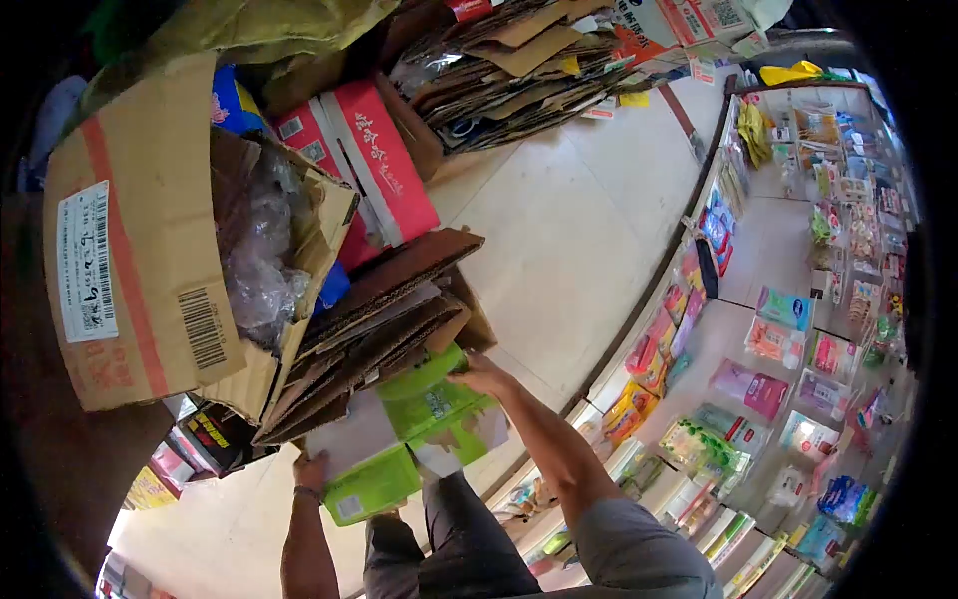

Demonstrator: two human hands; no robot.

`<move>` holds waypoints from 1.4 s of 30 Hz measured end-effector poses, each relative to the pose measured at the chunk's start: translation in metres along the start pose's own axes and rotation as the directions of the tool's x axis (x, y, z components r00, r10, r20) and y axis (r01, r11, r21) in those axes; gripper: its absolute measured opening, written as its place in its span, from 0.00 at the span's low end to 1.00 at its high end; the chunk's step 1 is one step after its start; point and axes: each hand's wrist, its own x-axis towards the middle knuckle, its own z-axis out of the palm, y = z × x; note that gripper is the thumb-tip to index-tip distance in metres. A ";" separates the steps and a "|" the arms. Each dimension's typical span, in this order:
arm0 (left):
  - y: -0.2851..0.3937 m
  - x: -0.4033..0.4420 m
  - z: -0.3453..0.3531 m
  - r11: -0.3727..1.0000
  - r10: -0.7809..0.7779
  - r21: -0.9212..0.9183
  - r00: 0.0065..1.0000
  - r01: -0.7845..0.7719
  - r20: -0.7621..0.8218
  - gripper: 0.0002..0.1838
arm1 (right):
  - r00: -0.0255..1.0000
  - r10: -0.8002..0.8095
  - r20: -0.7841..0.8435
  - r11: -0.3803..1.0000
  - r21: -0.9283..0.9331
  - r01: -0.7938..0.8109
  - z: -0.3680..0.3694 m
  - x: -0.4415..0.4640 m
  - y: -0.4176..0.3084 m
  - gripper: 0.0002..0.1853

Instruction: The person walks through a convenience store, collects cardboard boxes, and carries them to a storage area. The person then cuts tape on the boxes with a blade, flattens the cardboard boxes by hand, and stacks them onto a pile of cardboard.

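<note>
Between my two hands is a green and white cardboard box (439, 406), opened out and partly flattened. My right hand (483, 376) grips its upper right edge, fingers closed over the card. At its lower left edge, my left hand (310, 469) has its fingers closed on the white side. Right behind the green box leans a bundle of flattened brown cardboard (389, 319), and the box touches or overlaps it; which one cannot be told.
A large brown carton (140, 240) holding clear plastic wrap (264, 260) stands at left. Behind are a red carton (374, 165) and a pile of flattened cardboard (529, 70). Store shelves (738, 299) with packaged goods line the right. Pale tiled floor (569, 220) lies between.
</note>
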 end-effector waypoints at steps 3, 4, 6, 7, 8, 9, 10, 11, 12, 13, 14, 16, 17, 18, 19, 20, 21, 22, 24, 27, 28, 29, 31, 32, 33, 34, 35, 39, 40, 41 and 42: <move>-0.040 0.005 -0.029 0.856 0.426 -0.160 0.847 -0.491 -0.317 0.17 | 0.987 -0.082 -0.138 0.978 -0.201 0.054 0.008 0.007 -0.065 0.28; 0.024 -0.028 -0.036 0.822 0.215 -0.459 0.930 -0.337 -0.298 0.18 | 0.989 -0.084 -0.121 0.981 -0.186 0.061 0.010 0.021 -0.059 0.28; 0.038 -0.034 -0.046 0.873 0.036 -0.472 0.983 -0.119 -0.182 0.22 | 0.996 0.066 0.052 0.984 -0.167 -0.057 0.014 0.033 -0.042 0.29; 0.008 -0.004 -0.044 0.938 -0.041 -0.345 0.986 -0.018 -0.164 0.24 | 0.998 0.066 0.014 0.997 -0.031 -0.065 0.021 0.028 -0.035 0.28; -0.012 0.022 -0.046 0.974 -0.115 -0.211 0.981 0.081 -0.154 0.25 | 0.998 0.065 -0.023 0.992 0.107 -0.062 0.028 0.024 -0.026 0.28; -0.010 0.020 -0.056 0.975 -0.119 -0.207 0.980 0.084 -0.161 0.25 | 0.992 0.118 0.038 0.982 0.144 -0.123 0.034 0.024 0.011 0.27; 0.000 0.015 -0.058 0.994 0.107 -0.014 0.992 -0.108 -0.071 0.27 | 0.980 0.173 0.099 0.968 0.168 -0.188 0.036 0.020 0.032 0.26; 0.009 0.012 -0.061 0.975 0.208 0.075 0.978 -0.207 -0.006 0.27 | 0.973 0.222 0.068 0.942 0.244 -0.233 0.039 0.016 0.027 0.23; 0.020 0.008 -0.063 0.938 0.307 0.151 0.950 -0.312 0.058 0.28 | 0.972 0.225 0.072 0.942 0.241 -0.235 0.033 0.010 0.020 0.23; 0.032 0.004 -0.073 0.934 0.354 0.012 0.930 -0.357 0.104 0.26 | 0.966 0.234 0.108 0.879 0.401 -0.258 0.022 0.011 0.009 0.21; 0.044 0.001 -0.088 0.911 0.408 -0.129 0.903 -0.393 0.134 0.24 | 0.936 0.330 0.122 0.832 0.430 -0.350 0.010 0.010 -0.036 0.19; 0.066 -0.021 -0.111 0.766 0.427 -0.577 0.895 -0.283 0.129 0.19 | 0.846 0.512 0.148 0.704 0.493 -0.512 -0.015 0.008 -0.129 0.16; 0.081 -0.036 -0.116 0.509 0.387 -0.853 0.916 -0.117 0.105 0.16 | 0.913 0.382 0.144 0.548 0.760 -0.349 -0.019 0.015 -0.110 0.14; 0.095 -0.052 -0.121 0.203 0.346 -0.979 0.935 0.010 0.081 0.14 | 0.961 0.257 0.106 0.301 0.936 -0.184 -0.018 0.016 -0.108 0.13; 0.089 -0.063 -0.121 0.199 0.267 -0.979 0.964 -0.039 0.016 0.17 | 0.940 0.335 0.065 0.231 0.962 -0.148 -0.017 0.003 -0.136 0.13; 0.076 -0.071 -0.116 0.194 0.186 -0.977 0.981 -0.084 -0.048 0.20 | 0.946 0.316 0.075 0.241 0.958 -0.156 -0.013 0.000 -0.116 0.13; 0.054 -0.072 -0.109 0.266 0.132 -0.939 0.973 -0.218 -0.188 0.26 | 0.931 0.363 0.027 0.350 0.922 -0.164 -0.008 -0.001 -0.070 0.14; 0.074 -0.105 -0.098 0.200 -0.091 -0.971 0.984 -0.132 -0.153 0.29 | 0.915 0.403 -0.031 0.456 0.873 -0.172 -0.007 -0.005 -0.047 0.16; 0.043 -0.130 -0.075 0.076 0.016 -0.990 0.992 -0.122 -0.121 0.32 | 0.873 0.459 0.163 0.378 0.854 -0.358 -0.003 -0.054 -0.106 0.20; 0.028 -0.198 -0.028 0.144 0.095 -0.974 0.982 -0.175 -0.162 0.37 | 0.906 0.364 0.214 0.339 0.876 -0.343 0.023 -0.087 -0.094 0.25; 0.021 -0.219 -0.012 0.228 0.107 -0.954 0.979 -0.195 -0.174 0.36 | 0.915 0.345 0.208 0.332 0.885 -0.327 0.029 -0.097 -0.088 0.26; 0.018 -0.245 0.001 0.272 0.122 -0.948 0.983 -0.168 -0.139 0.36 | 0.923 0.328 0.203 0.326 0.892 -0.312 0.030 -0.107 -0.092 0.28; -0.007 -0.271 0.021 0.376 0.168 -0.916 0.982 -0.142 -0.084 0.35 | 0.906 0.389 0.165 0.294 0.910 -0.292 0.038 -0.122 -0.123 0.30; -0.029 -0.280 0.033 0.436 0.185 -0.890 0.981 -0.135 -0.058 0.32 | 0.873 0.471 0.125 0.236 0.936 -0.261 0.042 -0.136 -0.137 0.32; -0.033 -0.302 0.036 0.530 0.185 -0.839 0.982 -0.127 -0.031 0.33 | 0.877 0.464 0.124 0.263 0.926 -0.270 0.043 -0.147 -0.146 0.32; -0.049 -0.311 0.041 0.506 0.194 -0.852 0.980 -0.136 -0.042 0.33 | 0.863 0.498 0.086 0.446 0.827 -0.341 0.046 -0.149 -0.146 0.33; -0.067 -0.324 0.045 0.733 0.184 -0.655 0.981 -0.183 -0.068 0.33 | 0.850 0.525 0.035 0.602 0.690 -0.400 0.047 -0.154 -0.146 0.34; -0.100 -0.355 0.027 0.905 0.223 -0.333 0.962 -0.264 -0.158 0.33 | 0.841 0.239 -0.486 0.827 -0.353 -0.439 0.055 -0.184 -0.198 0.31; -0.116 -0.363 0.023 0.912 0.210 -0.321 0.963 -0.255 -0.167 0.32 | 0.910 0.091 -0.404 0.929 -0.294 -0.224 0.050 -0.176 -0.187 0.26; -0.129 -0.368 0.019 0.878 0.183 -0.404 0.960 -0.256 -0.212 0.31 | 0.941 -0.073 -0.330 0.978 -0.208 0.003 0.042 -0.166 -0.180 0.22; -0.142 -0.369 0.011 0.875 0.190 -0.403 0.956 -0.268 -0.223 0.31 | 0.929 -0.103 -0.356 0.993 -0.089 0.077 0.044 -0.161 -0.212 0.18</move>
